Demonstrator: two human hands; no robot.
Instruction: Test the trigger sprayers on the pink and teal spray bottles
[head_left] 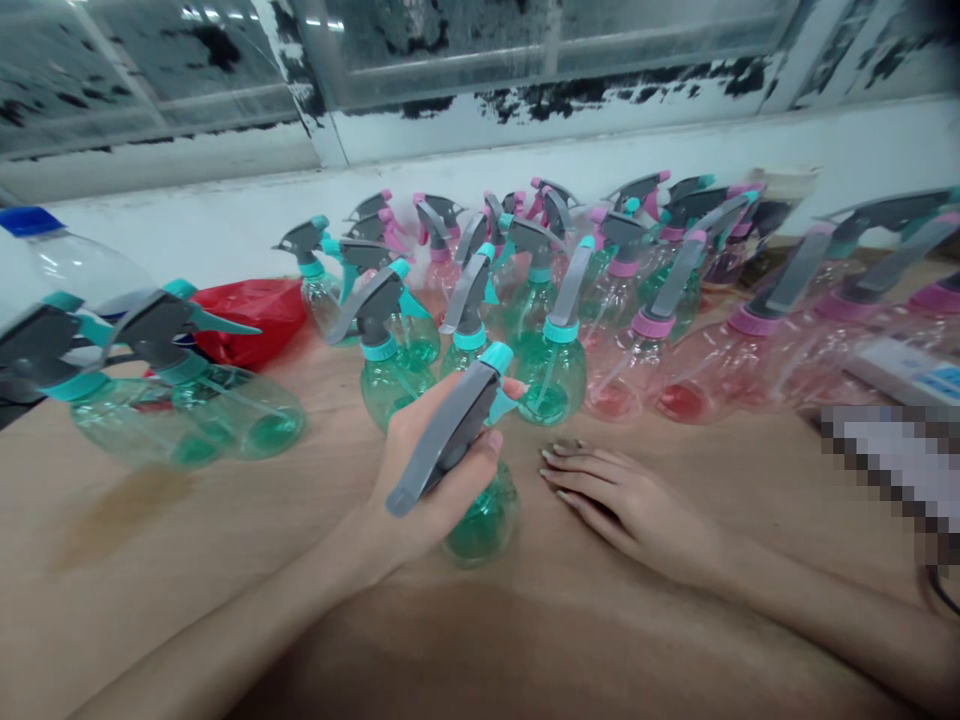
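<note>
My left hand (420,480) is wrapped round the neck of a green spray bottle (484,520) with a grey and turquoise trigger head. The bottle stands upright near the table's front, its neck partly hidden by my fingers. To the right, my right hand (622,500) lies palm down on the wooden table (300,610), fingers stretched out and holding nothing. Just beyond my hands stand a green spray bottle (555,375) with a turquoise collar and a clear pinkish spray bottle (619,370) with a pink collar.
Several more spray bottles crowd the back and right. Two green spray bottles (247,420) stand at left, near a red plastic bag (251,320) and a large blue-capped bottle (75,260). A pale box (907,365) and a blurred-out object (892,460) lie at right.
</note>
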